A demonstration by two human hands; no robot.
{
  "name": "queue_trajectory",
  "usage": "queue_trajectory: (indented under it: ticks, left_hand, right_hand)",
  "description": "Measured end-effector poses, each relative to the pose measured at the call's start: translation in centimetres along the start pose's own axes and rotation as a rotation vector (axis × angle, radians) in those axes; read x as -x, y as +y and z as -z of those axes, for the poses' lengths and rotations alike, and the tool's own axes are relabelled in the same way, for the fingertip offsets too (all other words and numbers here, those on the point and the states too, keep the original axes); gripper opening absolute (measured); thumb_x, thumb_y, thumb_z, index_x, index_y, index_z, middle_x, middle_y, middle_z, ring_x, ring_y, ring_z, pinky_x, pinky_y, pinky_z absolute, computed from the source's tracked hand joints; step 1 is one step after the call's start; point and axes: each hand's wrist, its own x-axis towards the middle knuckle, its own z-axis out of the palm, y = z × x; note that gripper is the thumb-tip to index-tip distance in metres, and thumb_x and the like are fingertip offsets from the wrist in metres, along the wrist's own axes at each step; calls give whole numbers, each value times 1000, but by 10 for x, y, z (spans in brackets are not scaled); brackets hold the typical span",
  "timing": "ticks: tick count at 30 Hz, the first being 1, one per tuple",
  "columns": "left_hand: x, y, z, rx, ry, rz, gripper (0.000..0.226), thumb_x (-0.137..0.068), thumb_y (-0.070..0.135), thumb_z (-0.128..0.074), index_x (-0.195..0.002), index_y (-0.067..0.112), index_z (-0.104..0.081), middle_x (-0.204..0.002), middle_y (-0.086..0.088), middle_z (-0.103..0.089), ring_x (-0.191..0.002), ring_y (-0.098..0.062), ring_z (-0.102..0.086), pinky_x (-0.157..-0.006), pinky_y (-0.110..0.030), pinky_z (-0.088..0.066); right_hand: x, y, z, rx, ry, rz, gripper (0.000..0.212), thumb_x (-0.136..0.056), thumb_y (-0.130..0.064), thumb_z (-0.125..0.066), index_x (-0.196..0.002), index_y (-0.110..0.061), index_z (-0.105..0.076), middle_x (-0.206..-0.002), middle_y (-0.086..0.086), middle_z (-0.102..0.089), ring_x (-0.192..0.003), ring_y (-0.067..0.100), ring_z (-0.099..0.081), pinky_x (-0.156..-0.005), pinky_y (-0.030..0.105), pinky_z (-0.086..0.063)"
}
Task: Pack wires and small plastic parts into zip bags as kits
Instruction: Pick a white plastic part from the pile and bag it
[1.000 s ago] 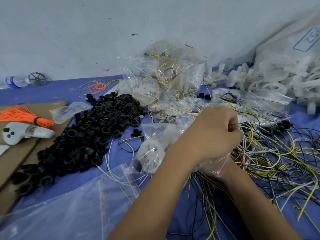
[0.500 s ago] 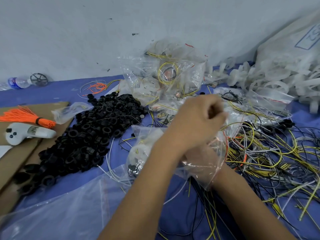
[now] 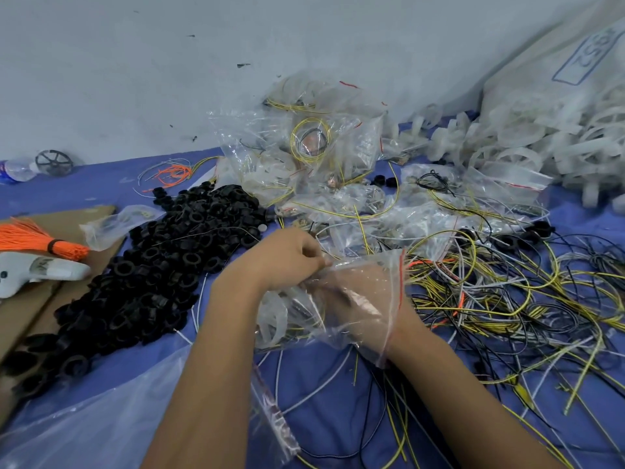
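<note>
i'm pinching the zip bag (image 3: 358,299) rim with my left hand (image 3: 287,258), holding it just above the wire tangle (image 3: 507,299). my right hand (image 3: 355,306) is pushing inside the bag; i can't tell its grip. i'm keeping the mouth taut so loops don't snag.

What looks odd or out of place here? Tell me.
Mostly sprawl: the loose wires lie tangled, and the black rings spill onto the cardboard. Strays unrelated to the kits: a water bottle lying by the wall and a white controller.
</note>
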Motion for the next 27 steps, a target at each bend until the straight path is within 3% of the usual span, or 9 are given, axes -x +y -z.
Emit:
queue_trajectory:
  ticks: [3, 6, 9, 12, 16, 18, 21, 24, 27]
  left_hand:
    - [-1, 0, 3, 1, 80, -2, 40, -99, 27, -65, -60, 20, -62, -49, 14, -56, -48, 0, -47, -55, -22, -38]
    - [-1, -2, 10, -3, 204, -10, 46, -103, 23, -59, -57, 18, -52, -52, 9, -56, -50, -3, -48, -53, -20, -35]
    - [1, -7, 17, 66, 273, 31, 46, -106, 20, -50, -61, 15, -53, -57, 10, -63, -47, 4, -51, -46, -14, -34]
    - [2, -15, 22, 204, 351, 123, 45, -107, 20, -44, -64, 11, -54, -51, 9, -63, -44, 0, -51, -43, -14, -34]
    - [0, -20, 23, 340, 412, 183, 30, -105, 19, -42, -77, 9, -45, -71, -10, -42, -66, -21, -39, -61, -32, -31]
    - [4, -13, 21, 444, 336, 165, 26, -105, 17, -40, -80, 12, -48, -73, -11, -41, -61, -21, -40, -56, -30, -31]
    - [12, -5, 20, 578, 140, 156, 30, -105, 16, -39, -83, 8, -58, -64, -12, -55, -43, -16, -55, -44, -18, -41]
    - [19, -5, 23, 682, -63, 168, 45, -107, 38, -46, -80, 11, -69, -74, -9, -74, -56, -21, -70, -49, -26, -54]
    - [21, -9, 24, 738, -144, 125, 58, -93, 70, -52, -87, 19, -79, -94, -13, -79, -75, -27, -76, -63, -33, -60]
  right_hand:
    - [-7, -15, 6, 251, -26, 427, 23, -102, -8, -51, -108, -1, -72, -58, 4, -65, -50, 9, -60, -49, 31, -52]
    - [-16, -21, 16, 254, 170, 636, 16, -94, -25, -67, -84, -19, -78, -70, 0, -71, -67, 17, -67, -63, 38, -56]
    - [-23, -23, 26, 55, 354, 616, 27, -104, -35, -52, -93, -23, -73, -78, -4, -69, -74, 10, -62, -65, 26, -51]
    - [-35, -35, 24, -186, 316, 346, 27, -107, -35, -40, -112, -17, -59, -91, 1, -61, -91, 16, -61, -66, 18, -52]
    - [-18, -28, 3, -358, 6, 196, 42, -100, -49, -52, -124, -14, -54, -118, 22, -65, -102, 27, -70, -88, 48, -60]
    - [-9, -19, 2, -162, -145, 171, 62, -86, -64, -61, -128, -19, -56, -125, 11, -69, -113, 24, -69, -94, 52, -56]
    - [-6, -18, 5, -66, -153, 182, 47, -84, -64, -66, -117, -30, -62, -111, -15, -75, -98, 3, -72, -84, 30, -59]
    - [-9, -20, 9, -171, -84, 95, 33, -92, -45, -70, -110, -18, -71, -112, 9, -75, -104, 33, -72, -97, 56, -54]
    - [-9, -23, 9, -45, -105, 159, 25, -90, -34, -75, -103, -13, -72, -100, 17, -76, -92, 39, -74, -90, 61, -56]
